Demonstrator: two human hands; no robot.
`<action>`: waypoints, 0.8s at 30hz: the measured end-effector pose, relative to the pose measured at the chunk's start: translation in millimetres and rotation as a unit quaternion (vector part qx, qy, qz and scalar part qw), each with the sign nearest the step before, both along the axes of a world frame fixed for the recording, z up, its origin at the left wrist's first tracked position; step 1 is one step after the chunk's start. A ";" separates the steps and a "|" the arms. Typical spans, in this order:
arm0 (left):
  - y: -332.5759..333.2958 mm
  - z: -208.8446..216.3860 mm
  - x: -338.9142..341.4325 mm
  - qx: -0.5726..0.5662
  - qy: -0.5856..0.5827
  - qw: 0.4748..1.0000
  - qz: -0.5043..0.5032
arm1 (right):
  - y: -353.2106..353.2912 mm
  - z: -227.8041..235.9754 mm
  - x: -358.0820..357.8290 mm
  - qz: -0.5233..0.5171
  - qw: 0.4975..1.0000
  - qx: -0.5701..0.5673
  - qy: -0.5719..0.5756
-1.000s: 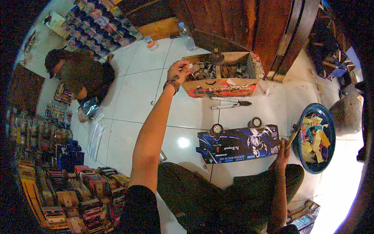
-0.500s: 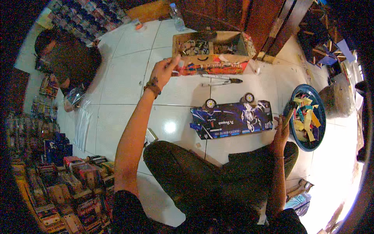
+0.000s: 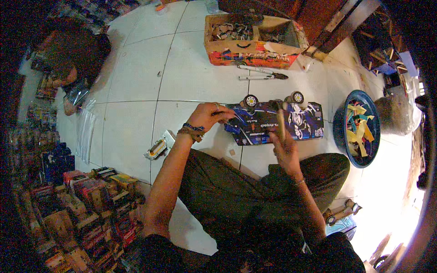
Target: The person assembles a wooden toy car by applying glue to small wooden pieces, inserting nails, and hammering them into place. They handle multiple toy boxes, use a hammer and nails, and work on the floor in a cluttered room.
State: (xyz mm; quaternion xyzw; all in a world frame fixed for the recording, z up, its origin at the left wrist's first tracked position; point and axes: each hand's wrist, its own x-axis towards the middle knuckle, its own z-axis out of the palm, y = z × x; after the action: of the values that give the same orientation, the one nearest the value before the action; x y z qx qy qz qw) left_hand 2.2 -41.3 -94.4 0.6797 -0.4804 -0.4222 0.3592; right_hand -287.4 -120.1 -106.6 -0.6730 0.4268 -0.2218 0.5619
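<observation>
A dark blue printed toy truck body (image 3: 264, 127) lies on the tiles before my crossed legs. Two small wheels with pale hubs, a left one (image 3: 250, 100) and a right one (image 3: 297, 97), show along its far edge. My left hand (image 3: 207, 117) is at the body's left end, thumb and fingers pinched together; whatever is between the fingertips is too small to make out. Over the middle of the body, my right hand (image 3: 287, 152) grips a hammer by its wooden handle (image 3: 281, 126), its dark head pointing away from me.
Beyond the truck body lie long-handled pliers (image 3: 261, 73) and a cardboard box (image 3: 252, 58) of small metal pieces. A blue basin (image 3: 339, 136) of coloured strips stands right. A stapler-like metal tool (image 3: 159, 145) sits left. Boxed goods (image 3: 91, 204) pile lower left; another person (image 3: 79, 54) crouches far left.
My left hand has come back from beside the cardboard box to the truck body's left end. My right hand has swung left with the hammer, from near the basin to over the body.
</observation>
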 end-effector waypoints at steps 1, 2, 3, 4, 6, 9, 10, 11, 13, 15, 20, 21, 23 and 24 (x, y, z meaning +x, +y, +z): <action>-0.8 -1.0 1.9 -0.019 -0.055 0.998 -0.019 | 4.3 -0.8 12.7 0.021 0.997 -0.074 -0.029; -0.8 -2.0 2.8 -0.008 -0.025 1.000 -0.015 | 8.0 0.5 18.7 0.021 0.998 -0.053 -0.030; -0.9 -2.5 5.0 -0.011 -0.043 0.998 -0.039 | 11.5 1.1 24.0 0.022 0.999 -0.031 -0.031; -0.4 -3.5 5.1 -0.018 0.009 0.999 -0.027 | 13.8 1.2 28.4 0.025 0.999 -0.011 -0.033; 0.5 -5.1 6.3 0.004 0.032 0.999 -0.012 | 18.3 1.6 33.1 0.022 0.999 0.026 0.033; 1.1 -9.0 6.7 0.039 0.009 0.999 -0.017 | 21.5 0.1 38.1 0.015 0.998 0.037 0.039; 0.9 -10.7 6.5 0.049 0.036 0.998 -0.015 | 22.1 -1.0 39.1 0.011 0.998 0.046 0.032; 0.8 -12.4 6.8 0.063 0.062 0.996 -0.011 | 22.5 -2.3 39.9 0.006 0.997 0.062 0.034; 1.3 -15.6 6.9 0.044 0.098 0.994 0.005 | 23.1 -4.1 38.0 0.002 0.997 0.057 0.059; 1.3 -18.1 7.5 0.054 0.103 0.993 0.010 | 23.3 -6.0 34.4 -0.009 0.994 0.092 0.050; 2.4 -20.6 5.2 0.063 0.093 0.993 0.044 | 23.2 -9.2 24.0 -0.003 0.997 0.063 0.048; 2.3 -20.5 4.4 0.054 0.088 0.994 0.038 | 23.4 -9.6 21.8 -0.006 0.995 0.071 0.066; 1.7 -19.5 4.1 0.048 0.070 0.996 0.032 | 23.5 -9.4 16.1 -0.004 0.995 0.085 0.052; 1.9 -18.9 3.9 0.050 0.058 0.997 0.033 | 23.8 -9.2 13.1 -0.003 0.994 0.094 0.055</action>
State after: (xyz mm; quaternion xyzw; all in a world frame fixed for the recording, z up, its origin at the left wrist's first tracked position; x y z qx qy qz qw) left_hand 6.1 -39.4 -113.2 0.6863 -0.4145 -0.4725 0.3659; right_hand -274.4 -96.3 -115.9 -0.6266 0.4782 -0.1455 0.5979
